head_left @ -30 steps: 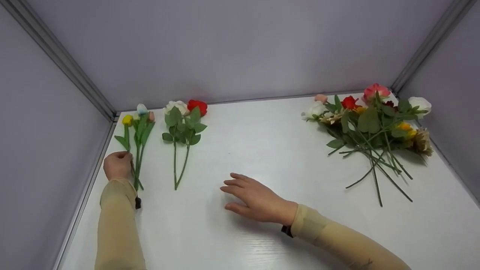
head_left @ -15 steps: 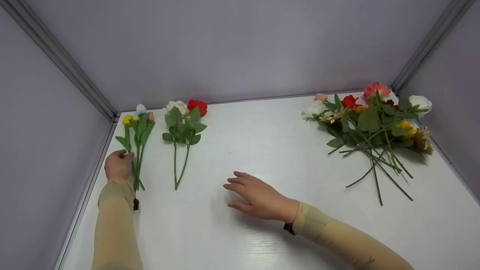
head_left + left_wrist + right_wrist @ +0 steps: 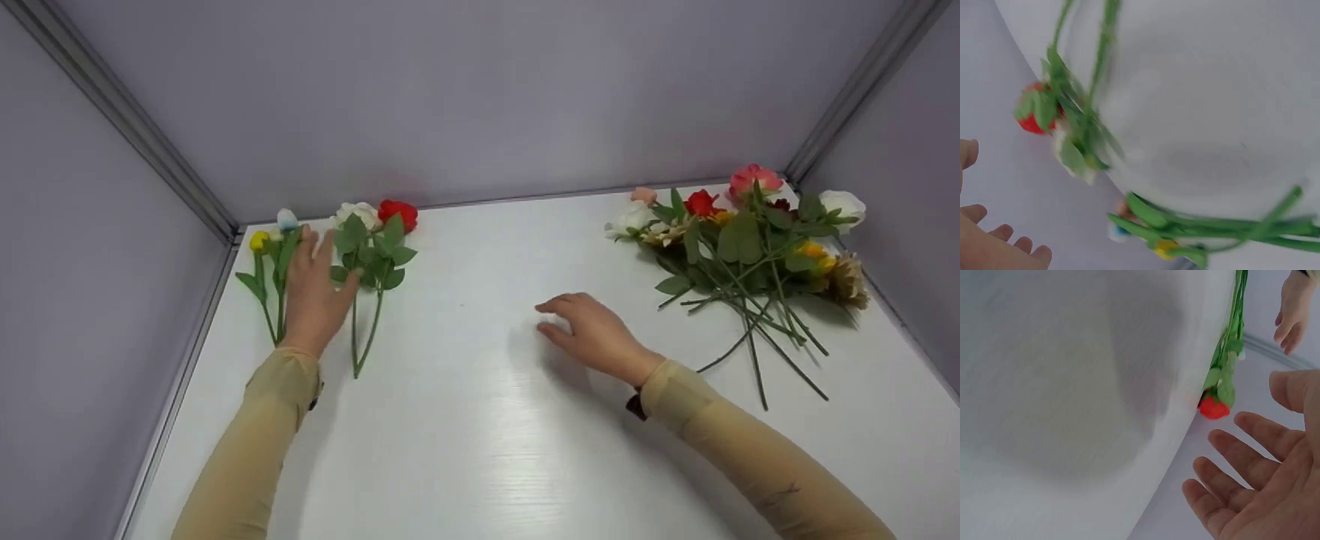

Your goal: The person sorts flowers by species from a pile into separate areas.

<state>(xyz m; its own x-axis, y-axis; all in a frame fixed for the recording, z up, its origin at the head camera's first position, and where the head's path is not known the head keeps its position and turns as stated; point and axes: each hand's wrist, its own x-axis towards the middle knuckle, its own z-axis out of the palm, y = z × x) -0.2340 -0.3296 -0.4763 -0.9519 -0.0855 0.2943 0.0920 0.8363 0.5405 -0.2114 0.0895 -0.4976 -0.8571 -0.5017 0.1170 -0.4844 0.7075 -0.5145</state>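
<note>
My left hand [image 3: 311,289] lies open, fingers straight, over the table between a small bunch of buds [image 3: 266,274] (yellow, pale blue, pink) and a pair of white and red roses [image 3: 379,244]. It holds nothing. My right hand [image 3: 589,330] hovers open, fingers relaxed, over the middle of the white table [image 3: 480,450], left of a pile of mixed flowers [image 3: 750,255]. In the left wrist view the red rose [image 3: 1033,121] and the bud stems [image 3: 1213,228] show blurred, with my fingers [image 3: 994,247] at the bottom left. The right wrist view shows my bare palm [image 3: 1275,500].
Grey walls close the table on the left, back and right, with metal rails [image 3: 127,120] in the corners. The mixed pile's long stems [image 3: 757,352] fan out toward the front right. The table's middle and front are bare white surface.
My left hand let go of the bud stems and moved up and right, between the two bunches. My right hand moved right and away, toward the mixed pile.
</note>
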